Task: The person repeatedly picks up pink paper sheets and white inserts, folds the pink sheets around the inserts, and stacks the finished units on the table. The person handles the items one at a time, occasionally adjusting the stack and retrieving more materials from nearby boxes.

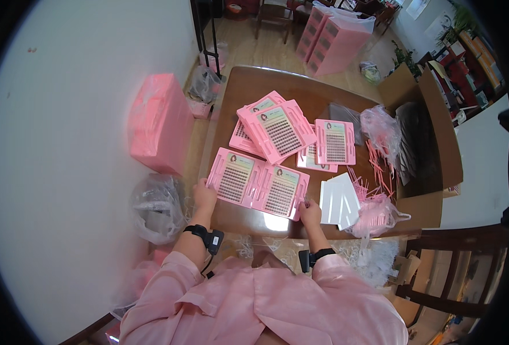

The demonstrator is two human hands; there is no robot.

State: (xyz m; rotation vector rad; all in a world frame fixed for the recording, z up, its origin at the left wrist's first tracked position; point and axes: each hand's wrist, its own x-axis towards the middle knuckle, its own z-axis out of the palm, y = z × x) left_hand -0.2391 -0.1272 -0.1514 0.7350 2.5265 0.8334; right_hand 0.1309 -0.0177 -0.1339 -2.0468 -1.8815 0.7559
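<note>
Front pair of pink lash trays [257, 183], side by side, over brown desk [251, 81]; whether touching it, cannot tell. Left hand [204, 195] nearly closed on pair's left edge; right hand [309, 211] pinching pair's right edge. Tray pile [280, 132] behind pair; smaller tray stack [335, 142] behind-right. White cards [339, 201] right of pair; pink sticks [376, 164], open cardboard box [441, 144] farther right.

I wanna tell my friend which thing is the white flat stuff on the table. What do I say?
Find the big brown table, then the person's right hand near its closest edge. Just to the right of that hand lie some overlapping, flat white sheets. They look plain white, unlike the pink trays behind them and the thin pink sticks nearby.
</note>
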